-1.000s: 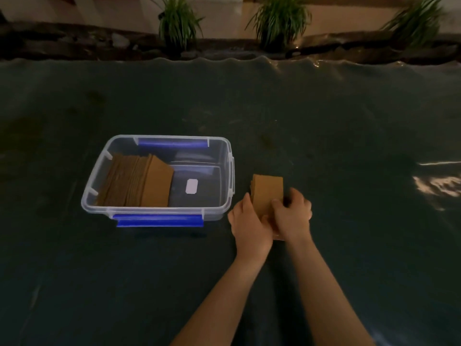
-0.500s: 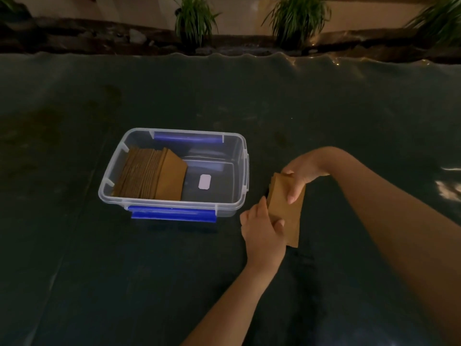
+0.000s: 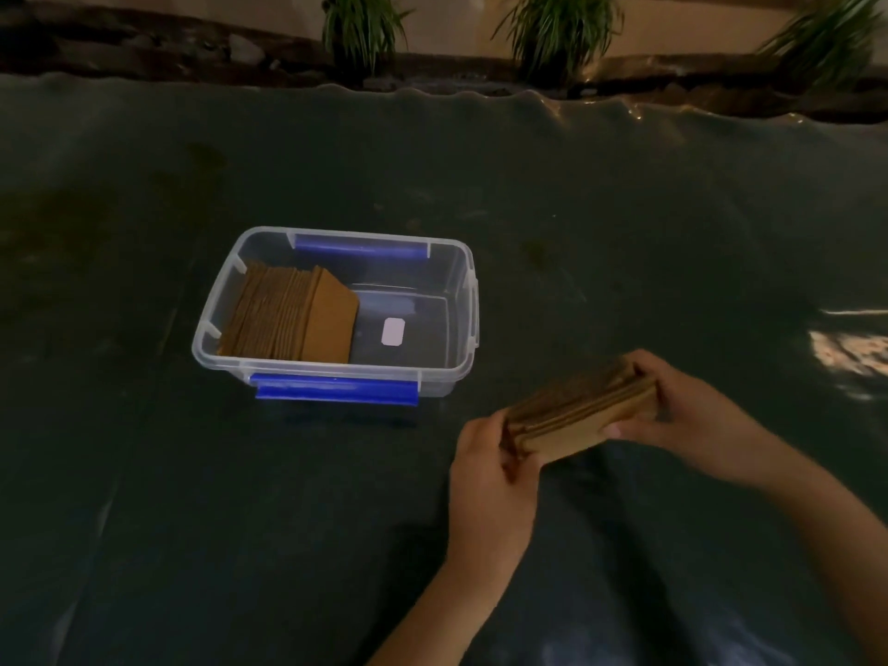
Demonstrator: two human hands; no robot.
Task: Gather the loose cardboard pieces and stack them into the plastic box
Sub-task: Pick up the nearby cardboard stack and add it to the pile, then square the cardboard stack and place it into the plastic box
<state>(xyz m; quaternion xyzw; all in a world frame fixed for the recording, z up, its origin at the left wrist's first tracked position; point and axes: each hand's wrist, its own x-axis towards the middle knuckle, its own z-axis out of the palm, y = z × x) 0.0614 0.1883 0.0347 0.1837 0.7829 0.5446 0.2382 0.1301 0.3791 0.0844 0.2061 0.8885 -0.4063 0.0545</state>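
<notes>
My left hand (image 3: 490, 478) bare, no glove, ring or watch visible. My right hand (image 3: 682, 411) bare too. Both forearms uncovered to frame edge, no sleeves in view. Dim light blurs finer detail.

Plastic box (image 3: 461, 300) toward the left middle of the tabletop (image 3: 624, 209), well in from every edge. In its left half, a row of cardboard pieces (image 3: 293, 317) leaning leftward. Right of the box's near right corner, a cardboard stack (image 3: 576, 411) above the tabletop, between left hand (image 3: 490, 466) and right hand (image 3: 687, 411). Beyond the far edge, plants (image 3: 557, 26).
</notes>
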